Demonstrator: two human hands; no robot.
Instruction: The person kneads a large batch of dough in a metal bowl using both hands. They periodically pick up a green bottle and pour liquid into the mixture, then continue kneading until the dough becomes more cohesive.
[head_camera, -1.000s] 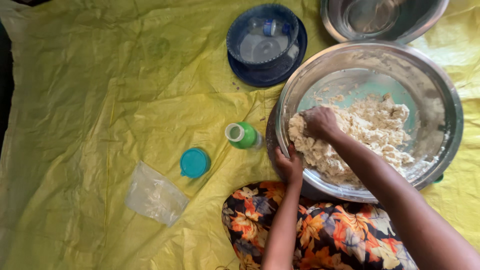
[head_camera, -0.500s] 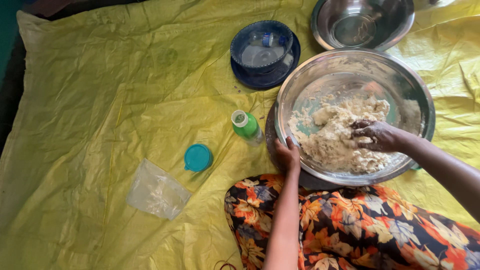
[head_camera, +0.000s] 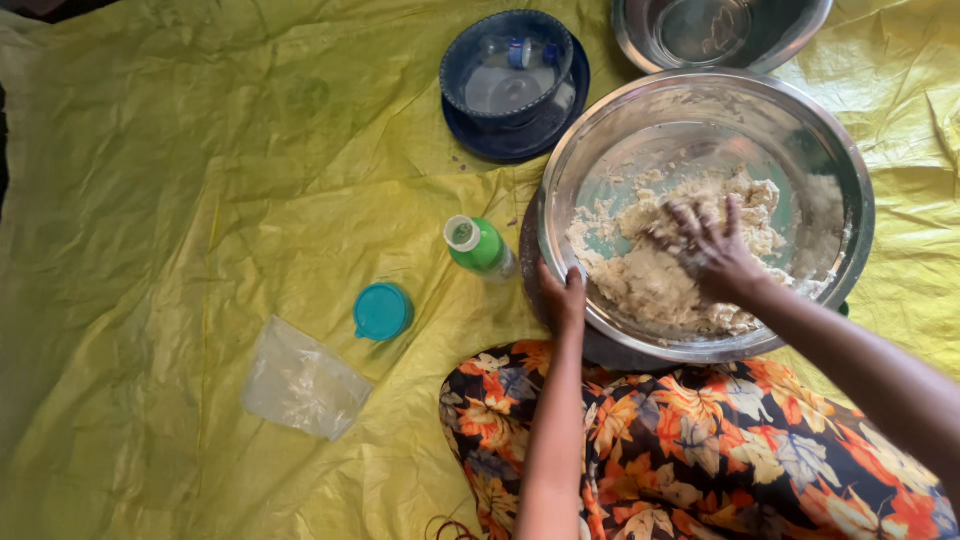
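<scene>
A large steel bowl (head_camera: 840, 170) sits on a yellow sheet and holds pale, crumbly dough (head_camera: 650, 285). My right hand (head_camera: 712, 250) presses into the dough with the fingers spread, and bits of dough stick to them. My left hand (head_camera: 563, 292) grips the bowl's near-left rim. My lap, in a floral cloth (head_camera: 720, 450), lies just below the bowl.
A green open bottle (head_camera: 480, 246) stands left of the bowl, and its teal cap (head_camera: 381, 311) lies further left. A clear plastic bag (head_camera: 300, 380) rests on the yellow sheet (head_camera: 180, 200). A blue bowl on a plate (head_camera: 512, 75) and a second steel bowl (head_camera: 720, 30) sit at the back.
My right hand has shifted from the right side of the dough toward its middle and spread its fingers. The left hand stays on the rim. The camera view moved slightly.
</scene>
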